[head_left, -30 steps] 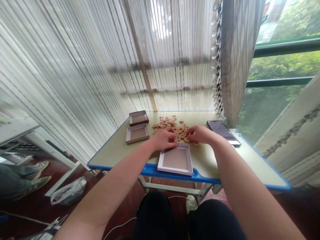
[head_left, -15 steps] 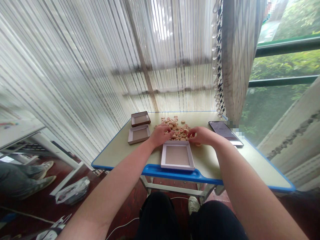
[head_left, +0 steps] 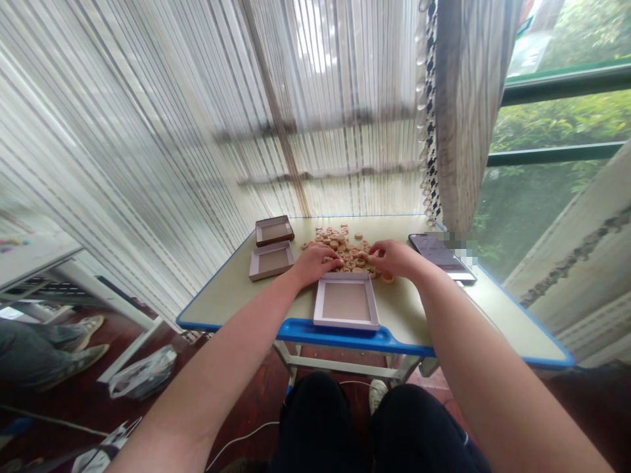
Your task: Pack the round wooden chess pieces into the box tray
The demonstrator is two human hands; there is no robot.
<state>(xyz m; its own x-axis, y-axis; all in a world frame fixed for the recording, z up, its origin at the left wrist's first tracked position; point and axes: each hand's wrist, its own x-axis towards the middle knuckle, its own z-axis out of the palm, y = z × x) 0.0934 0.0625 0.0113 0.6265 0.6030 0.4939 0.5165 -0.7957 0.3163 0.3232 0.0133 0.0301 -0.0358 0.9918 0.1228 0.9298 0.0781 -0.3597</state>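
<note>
Round wooden Chinese chess pieces with red and dark characters lie in a loose pile on the table. My left hand is at the pile's near left side, its thumb and fingertips pinched on a piece. From the right, my right hand reaches in with thumb and index finger closed on another piece. A shallow white box tray with a grey-brown bottom sits just below the pile, between my forearms. Some pieces are partly hidden behind my fingers.
Another white tray and a brown-edged box stand at the left of the blue-edged table. A phone lies at the right. Striped curtains hang behind. A person's shoes and a plastic bag are on the floor.
My right hand has shifted slightly left, further over the pile, with a piece at its fingertips. My left hand stays at nearly the same spot. The whole view has shifted a little.
</note>
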